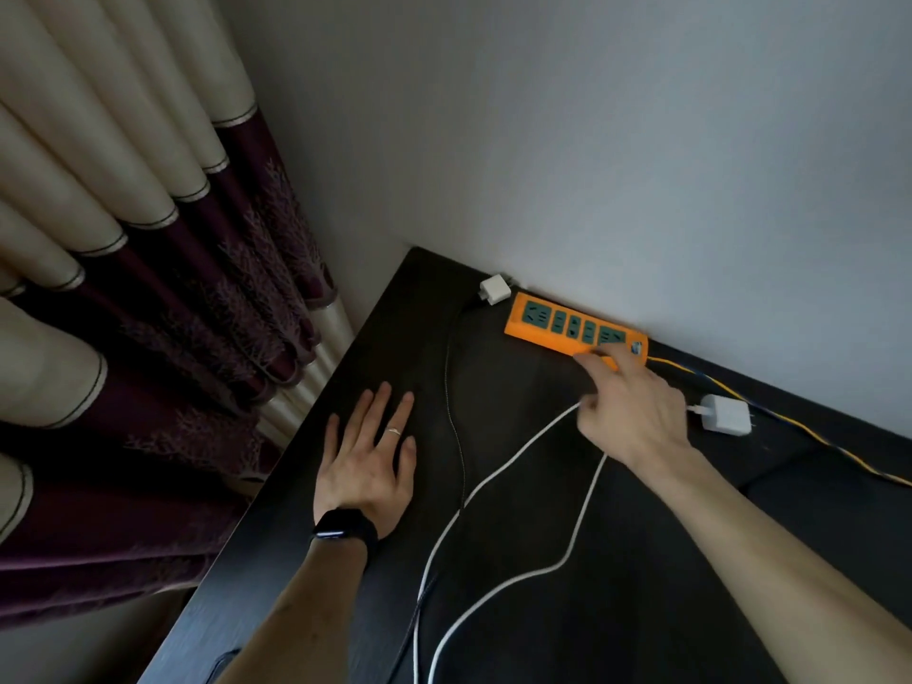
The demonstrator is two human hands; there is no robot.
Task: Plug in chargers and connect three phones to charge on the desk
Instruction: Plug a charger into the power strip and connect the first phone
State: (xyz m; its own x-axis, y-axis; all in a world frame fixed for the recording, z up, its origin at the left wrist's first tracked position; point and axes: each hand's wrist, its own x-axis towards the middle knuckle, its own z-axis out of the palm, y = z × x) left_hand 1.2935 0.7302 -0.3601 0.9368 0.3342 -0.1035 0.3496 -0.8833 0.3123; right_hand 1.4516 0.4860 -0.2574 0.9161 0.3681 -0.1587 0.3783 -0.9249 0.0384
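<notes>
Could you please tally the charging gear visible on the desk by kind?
White charger bricks: 2 (one by the strip's far end, one by the right hand)
Orange power strip: 1
White cables: 2
Dark cable: 1
Total: 6

1. The wall [592, 140] stands right behind the orange power strip [557, 325], so a hand can come only from the front or above.
2. Cables [498, 478] cross the middle of the desk [493, 387].
3. The left hand [367, 459] covers the desk's left side.

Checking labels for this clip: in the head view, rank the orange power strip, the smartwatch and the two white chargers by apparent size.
1. Orange power strip
2. Smartwatch
3. Right charger
4. Far charger, though distance may be shrinking it.
</notes>
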